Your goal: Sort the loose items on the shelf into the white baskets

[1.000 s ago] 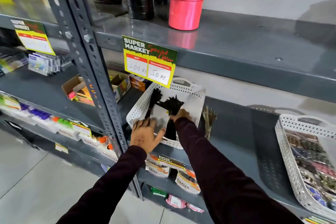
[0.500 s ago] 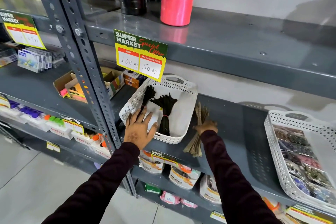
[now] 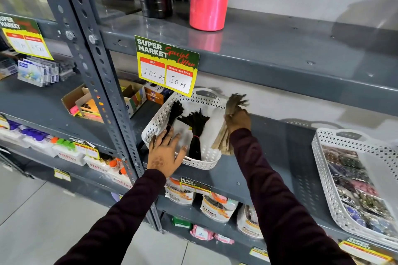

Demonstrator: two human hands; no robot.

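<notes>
A white perforated basket (image 3: 160, 117) sits on the grey middle shelf (image 3: 277, 153), holding two black tied bundles (image 3: 195, 129) on a white sheet. My left hand (image 3: 165, 153) lies flat with fingers spread over the basket's near left rim. My right hand (image 3: 238, 121) grips a tan tied bundle (image 3: 233, 103) and holds it lifted at the basket's right edge, its lower end hanging beside the rim. A second white basket (image 3: 323, 170) with several dark packets stands at the far right of the same shelf.
A yellow and green price card (image 3: 167, 64) hangs from the upper shelf's edge just above the basket. A pink stack of rolls (image 3: 209, 0) and black rolls stand on the upper shelf. A perforated steel upright (image 3: 101, 75) rises left of the basket. Packaged goods fill the lower shelves.
My right hand left the basket, closed on the tan bundle lying on the shelf, and has lifted it up to the basket's right edge. My left hand stayed on the basket's rim.
</notes>
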